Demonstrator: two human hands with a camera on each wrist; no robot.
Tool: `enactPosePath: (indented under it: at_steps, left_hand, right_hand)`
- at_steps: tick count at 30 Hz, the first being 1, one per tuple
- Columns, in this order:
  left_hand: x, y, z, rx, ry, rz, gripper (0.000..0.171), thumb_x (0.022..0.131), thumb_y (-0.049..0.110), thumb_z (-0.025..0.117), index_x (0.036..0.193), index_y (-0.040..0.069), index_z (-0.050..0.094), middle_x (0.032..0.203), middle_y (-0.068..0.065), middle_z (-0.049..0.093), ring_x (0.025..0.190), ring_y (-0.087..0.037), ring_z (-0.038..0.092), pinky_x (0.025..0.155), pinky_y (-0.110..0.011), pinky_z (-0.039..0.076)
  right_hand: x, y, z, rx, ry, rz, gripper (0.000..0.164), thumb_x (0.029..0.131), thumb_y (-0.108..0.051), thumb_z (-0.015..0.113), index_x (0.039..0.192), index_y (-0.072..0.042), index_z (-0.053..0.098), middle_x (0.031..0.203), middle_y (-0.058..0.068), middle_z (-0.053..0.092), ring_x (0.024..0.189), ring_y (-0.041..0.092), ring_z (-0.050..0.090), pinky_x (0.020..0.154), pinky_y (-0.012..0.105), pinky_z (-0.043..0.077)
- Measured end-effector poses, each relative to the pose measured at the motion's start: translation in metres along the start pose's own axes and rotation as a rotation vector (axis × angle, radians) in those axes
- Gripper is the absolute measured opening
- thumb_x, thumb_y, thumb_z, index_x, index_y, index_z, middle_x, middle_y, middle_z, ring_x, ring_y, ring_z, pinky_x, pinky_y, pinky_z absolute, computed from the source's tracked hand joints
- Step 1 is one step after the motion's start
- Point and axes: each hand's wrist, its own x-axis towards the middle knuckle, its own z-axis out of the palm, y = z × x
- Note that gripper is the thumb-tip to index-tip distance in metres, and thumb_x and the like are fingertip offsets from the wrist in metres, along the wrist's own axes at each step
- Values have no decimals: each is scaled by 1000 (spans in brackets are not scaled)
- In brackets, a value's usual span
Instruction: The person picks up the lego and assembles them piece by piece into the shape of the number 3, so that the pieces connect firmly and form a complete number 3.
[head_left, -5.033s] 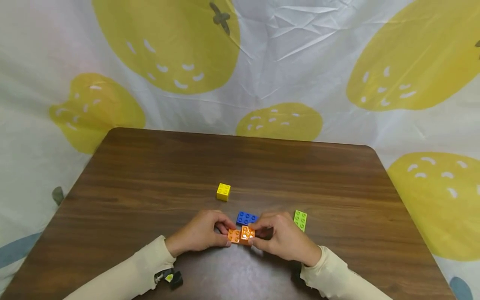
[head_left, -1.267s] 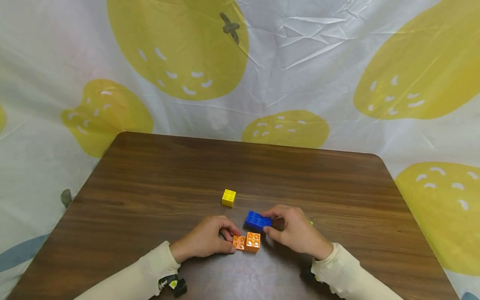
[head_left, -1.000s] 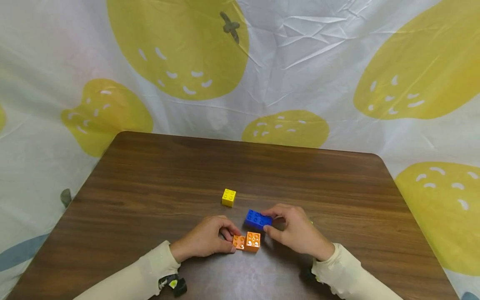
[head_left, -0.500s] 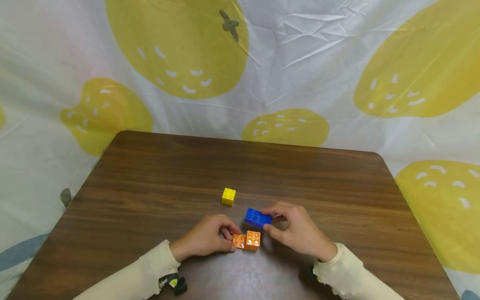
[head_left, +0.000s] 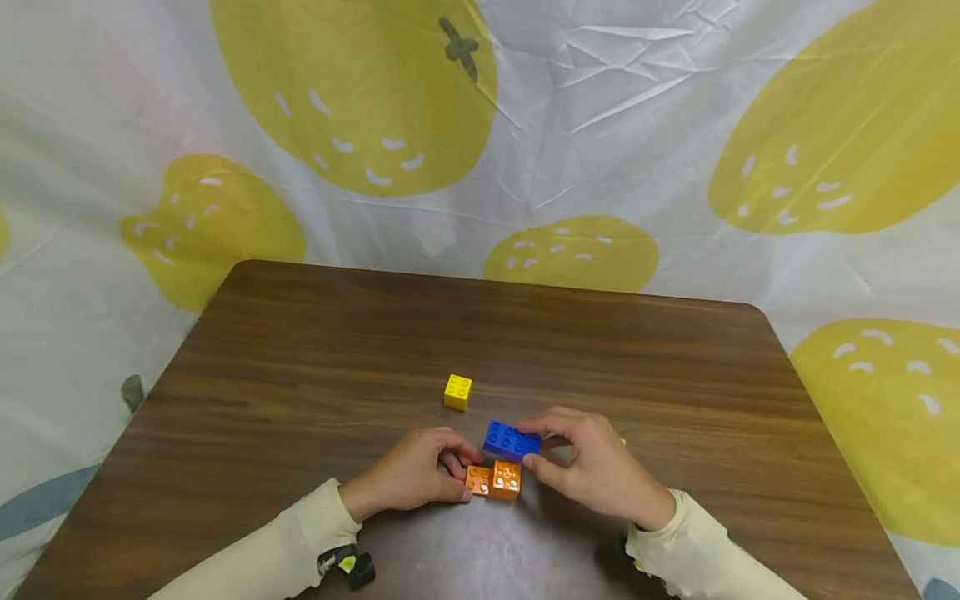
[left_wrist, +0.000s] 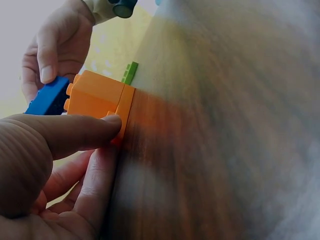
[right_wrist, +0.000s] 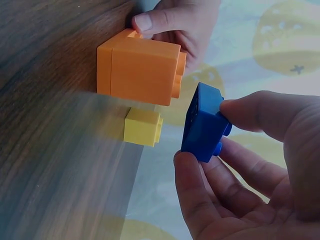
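In the head view, my left hand (head_left: 408,471) pinches the left end of a thin orange toy-brick plate (head_left: 477,481) on the table. A taller square orange brick (head_left: 507,479) sits on the plate's right end; its studs face up. My right hand (head_left: 596,462) holds a blue building brick (head_left: 510,441) by its right part, off the table and just behind the orange brick. In the right wrist view the blue brick (right_wrist: 205,122) is tilted and apart from the orange brick (right_wrist: 142,70). The left wrist view shows the left thumb (left_wrist: 85,131) against the orange plate.
A yellow square brick (head_left: 457,392) stands on the brown table (head_left: 360,333) beyond the hands. A thin green brick (left_wrist: 130,73) lies farther right, largely hidden behind the right hand in the head view. A fruit-patterned cloth (head_left: 592,150) hangs behind the table.
Earlier the right hand was on the orange brick; it then let go and took the blue brick. Over the last second the blue brick shifted slightly left. The left hand stays on the plate.
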Motion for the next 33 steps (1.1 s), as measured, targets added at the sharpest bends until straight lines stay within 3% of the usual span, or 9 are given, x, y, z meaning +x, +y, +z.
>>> enactPosePath:
  at_steps: [11, 23, 33]
  left_hand:
    - [0, 2, -3, -93, -12, -68, 42, 79, 15, 93, 115, 6, 73, 101, -2, 73, 86, -10, 68, 77, -21, 56]
    - [-6, 6, -11, -206, -1, -52, 48, 83, 13, 89, 125, 2, 69, 115, -10, 72, 96, -18, 69, 81, -23, 59]
    - [-9, 16, -20, -299, -27, -38, 51, 89, 12, 87, 133, 2, 64, 125, -14, 69, 108, -25, 70, 90, -28, 63]
  right_hand:
    - [1, -2, 5, -10, -6, -21, 31, 88, -9, 84, 118, -10, 77, 111, -1, 77, 91, 8, 74, 81, 37, 66]
    - [0, -7, 10, 1, -35, -25, 32, 89, -11, 83, 120, -12, 77, 112, -1, 77, 92, 9, 74, 82, 33, 65]
    - [-1, -9, 12, 19, -41, -42, 32, 90, -12, 83, 122, -13, 76, 113, -2, 77, 93, 7, 74, 82, 36, 66]
